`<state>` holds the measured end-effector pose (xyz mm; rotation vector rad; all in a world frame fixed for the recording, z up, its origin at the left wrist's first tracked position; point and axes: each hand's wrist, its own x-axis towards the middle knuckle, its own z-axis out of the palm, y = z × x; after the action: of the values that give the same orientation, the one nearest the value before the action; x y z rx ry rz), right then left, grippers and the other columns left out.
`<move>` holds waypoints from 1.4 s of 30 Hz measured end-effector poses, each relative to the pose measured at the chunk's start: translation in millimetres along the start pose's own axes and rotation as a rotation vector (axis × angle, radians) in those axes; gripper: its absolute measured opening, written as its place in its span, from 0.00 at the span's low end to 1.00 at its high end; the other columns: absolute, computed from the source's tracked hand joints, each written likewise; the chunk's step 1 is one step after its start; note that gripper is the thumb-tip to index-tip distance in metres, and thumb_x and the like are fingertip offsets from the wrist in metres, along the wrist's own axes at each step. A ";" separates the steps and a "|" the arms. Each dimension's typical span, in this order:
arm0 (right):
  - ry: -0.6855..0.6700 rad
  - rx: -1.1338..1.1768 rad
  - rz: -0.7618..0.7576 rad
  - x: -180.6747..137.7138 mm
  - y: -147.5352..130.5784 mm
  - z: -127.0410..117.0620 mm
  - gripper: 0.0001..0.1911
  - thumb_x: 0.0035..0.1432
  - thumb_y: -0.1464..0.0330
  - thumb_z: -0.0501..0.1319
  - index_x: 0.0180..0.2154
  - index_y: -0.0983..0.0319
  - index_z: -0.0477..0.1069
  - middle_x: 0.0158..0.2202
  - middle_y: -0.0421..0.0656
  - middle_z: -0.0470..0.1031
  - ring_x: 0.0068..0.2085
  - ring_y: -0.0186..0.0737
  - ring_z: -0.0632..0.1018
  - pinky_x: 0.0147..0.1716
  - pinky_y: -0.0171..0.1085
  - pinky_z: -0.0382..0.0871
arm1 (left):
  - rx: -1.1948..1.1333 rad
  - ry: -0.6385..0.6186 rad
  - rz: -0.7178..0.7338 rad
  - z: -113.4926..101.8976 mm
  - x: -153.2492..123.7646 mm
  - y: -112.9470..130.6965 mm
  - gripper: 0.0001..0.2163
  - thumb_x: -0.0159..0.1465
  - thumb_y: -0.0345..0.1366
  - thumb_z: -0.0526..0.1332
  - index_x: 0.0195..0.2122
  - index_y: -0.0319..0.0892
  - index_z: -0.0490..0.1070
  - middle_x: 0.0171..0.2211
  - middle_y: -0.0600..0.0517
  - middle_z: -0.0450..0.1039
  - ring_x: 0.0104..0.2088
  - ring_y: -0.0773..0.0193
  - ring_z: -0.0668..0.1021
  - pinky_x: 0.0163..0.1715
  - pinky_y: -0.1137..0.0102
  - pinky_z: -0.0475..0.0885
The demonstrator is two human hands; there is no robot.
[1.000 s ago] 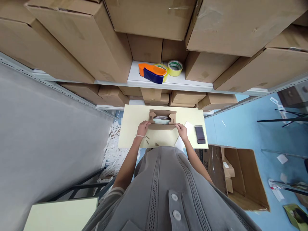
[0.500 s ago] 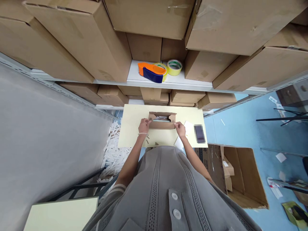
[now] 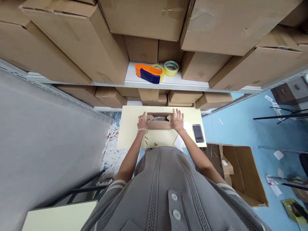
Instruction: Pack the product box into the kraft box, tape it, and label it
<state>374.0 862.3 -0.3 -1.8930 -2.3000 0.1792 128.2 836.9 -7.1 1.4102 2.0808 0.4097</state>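
Small brown cardboard box (image 3: 159,121) sits mid-table on the pale yellow tabletop (image 3: 130,134); no print on it is legible. My left hand (image 3: 142,122) presses its 9 o'clock end, fingers spread. My right hand (image 3: 178,120) lies flat, fingers splayed, on its 3 o'clock end.

Left hand (image 3: 142,122): forward, fingers curled loosely, thumb raised, band at wrist.
Right hand (image 3: 178,120): forward, palm down, fingers spread flat.
Arms: both extended, forearms bare, converging ahead of torso.
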 end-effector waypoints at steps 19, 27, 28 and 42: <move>-0.110 -0.091 -0.224 -10.1 -54.5 0.5 0.50 0.52 0.66 0.65 0.69 0.64 0.40 0.65 0.58 0.54 0.67 0.61 0.51 0.64 0.60 0.31 | -0.095 -0.015 0.031 8.7 12.1 -6.7 0.21 0.61 0.33 0.58 0.56 0.54 0.61 0.58 0.49 0.60 0.45 0.59 0.78 0.46 0.61 0.73; -0.140 -0.024 -0.261 -33.5 -47.3 11.3 0.35 0.62 0.71 0.53 0.68 0.63 0.46 0.65 0.54 0.56 0.65 0.55 0.55 0.64 0.56 0.42 | -0.058 0.015 0.075 6.2 12.2 -5.2 0.18 0.60 0.29 0.57 0.51 0.54 0.63 0.52 0.52 0.64 0.40 0.62 0.79 0.42 0.65 0.73; -0.151 -0.012 -0.277 -37.6 -45.0 15.1 0.33 0.63 0.71 0.51 0.68 0.63 0.47 0.66 0.53 0.56 0.65 0.54 0.56 0.64 0.55 0.43 | -0.053 0.020 0.087 6.9 11.3 -6.6 0.19 0.60 0.28 0.56 0.51 0.53 0.63 0.52 0.52 0.64 0.40 0.62 0.79 0.42 0.65 0.73; -0.116 0.052 -0.233 -37.5 -45.2 22.6 0.29 0.65 0.72 0.47 0.66 0.63 0.52 0.66 0.50 0.56 0.66 0.52 0.56 0.64 0.52 0.46 | 0.112 0.093 0.353 7.8 -18.0 -10.2 0.26 0.68 0.40 0.49 0.67 0.45 0.50 0.68 0.43 0.50 0.68 0.51 0.54 0.65 0.50 0.48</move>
<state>333.1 817.0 -15.5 -1.6134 -2.5416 0.3228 130.4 815.8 -13.5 1.8672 1.9512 0.5138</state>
